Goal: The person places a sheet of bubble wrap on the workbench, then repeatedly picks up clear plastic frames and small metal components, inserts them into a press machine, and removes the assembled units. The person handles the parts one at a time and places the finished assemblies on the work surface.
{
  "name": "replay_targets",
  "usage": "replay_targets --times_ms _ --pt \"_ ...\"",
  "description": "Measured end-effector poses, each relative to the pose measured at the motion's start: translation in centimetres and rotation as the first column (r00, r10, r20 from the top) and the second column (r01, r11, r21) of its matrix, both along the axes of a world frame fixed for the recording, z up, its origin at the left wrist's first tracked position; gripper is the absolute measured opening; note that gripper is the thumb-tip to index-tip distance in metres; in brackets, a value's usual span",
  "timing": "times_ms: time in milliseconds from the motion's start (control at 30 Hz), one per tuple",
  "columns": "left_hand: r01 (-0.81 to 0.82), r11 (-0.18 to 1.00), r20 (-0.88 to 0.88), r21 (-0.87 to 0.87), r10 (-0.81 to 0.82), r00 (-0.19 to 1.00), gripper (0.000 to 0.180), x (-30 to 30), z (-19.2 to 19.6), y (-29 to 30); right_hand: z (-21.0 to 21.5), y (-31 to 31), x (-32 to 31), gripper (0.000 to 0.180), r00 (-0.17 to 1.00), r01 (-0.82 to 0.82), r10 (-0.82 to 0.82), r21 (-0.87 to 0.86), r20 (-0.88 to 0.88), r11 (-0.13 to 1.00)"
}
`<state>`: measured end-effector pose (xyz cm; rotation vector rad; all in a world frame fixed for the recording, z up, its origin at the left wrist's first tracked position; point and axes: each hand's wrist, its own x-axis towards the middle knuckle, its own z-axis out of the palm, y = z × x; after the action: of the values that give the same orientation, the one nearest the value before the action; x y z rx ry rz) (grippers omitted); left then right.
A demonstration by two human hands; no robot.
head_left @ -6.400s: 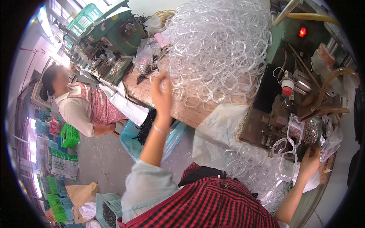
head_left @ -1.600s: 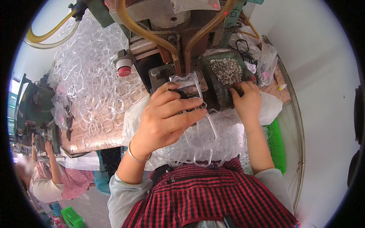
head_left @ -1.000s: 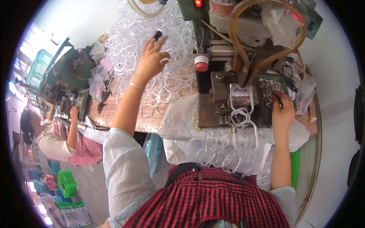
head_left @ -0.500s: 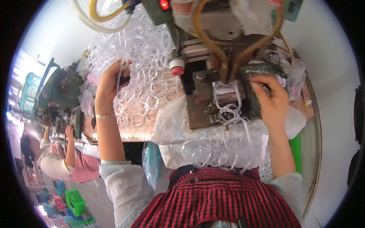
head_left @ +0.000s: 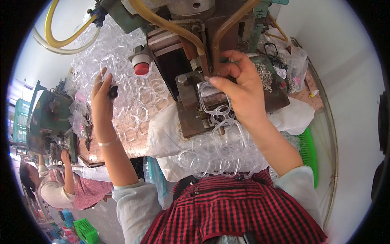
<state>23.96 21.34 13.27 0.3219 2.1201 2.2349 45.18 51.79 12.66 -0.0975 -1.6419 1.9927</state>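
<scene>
My left hand point(head_left: 102, 101) is raised over a big heap of clear plastic rings point(head_left: 122, 77) on the wooden bench, fingers pinched around a small black piece point(head_left: 113, 92) and a ring. My right hand point(head_left: 239, 89) rests on the metal bed of the green press machine point(head_left: 191, 101), fingers closed on a chain of clear plastic rings point(head_left: 219, 116) that hangs down toward a pile of rings in my lap point(head_left: 215, 154). A red knob point(head_left: 141, 68) sticks out of the machine between my hands.
Yellow and copper hoses point(head_left: 170, 24) loop over the machine. Bags of small metal parts point(head_left: 284, 69) lie at the right. A green basket point(head_left: 308, 150) stands by my right side. Another person point(head_left: 61, 187) sits at a green machine point(head_left: 48, 118) on the left.
My left hand stayed over the ring heap and now pinches a black piece. My right hand has shifted onto the press bed, holding the ring chain there. The view swung slightly.
</scene>
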Motion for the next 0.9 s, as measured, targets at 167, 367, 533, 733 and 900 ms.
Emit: replay_targets --times_ms 167,367,533,733,900 --pt "-0.207 0.969 -0.506 -0.133 0.113 0.855 0.035 2.1 -5.2 0.8 0.9 -1.7 2.1 0.049 0.995 0.101 -0.100 0.119 -0.019 0.988" --pt "-0.132 0.962 -0.773 0.240 0.271 0.574 0.018 15.4 -4.6 6.0 -3.0 1.5 4.8 0.035 0.905 0.411 -0.362 0.676 -0.223 0.612" --pt "0.152 0.987 -0.848 -0.048 -0.120 0.517 0.006 18.0 -2.9 11.5 -9.4 7.5 6.8 0.023 0.857 0.298 -0.515 0.832 -0.017 0.468" --pt "0.006 0.811 -0.262 0.584 0.182 0.948 0.009 14.2 -4.0 8.7 -10.7 7.5 8.1 0.021 0.778 0.451 -0.608 0.814 -0.157 0.367" --pt "0.401 0.915 -0.212 -0.047 -0.402 0.891 0.014 18.9 -1.7 6.8 -12.5 6.4 8.5 0.024 0.727 0.593 -0.650 0.680 -0.222 0.431"
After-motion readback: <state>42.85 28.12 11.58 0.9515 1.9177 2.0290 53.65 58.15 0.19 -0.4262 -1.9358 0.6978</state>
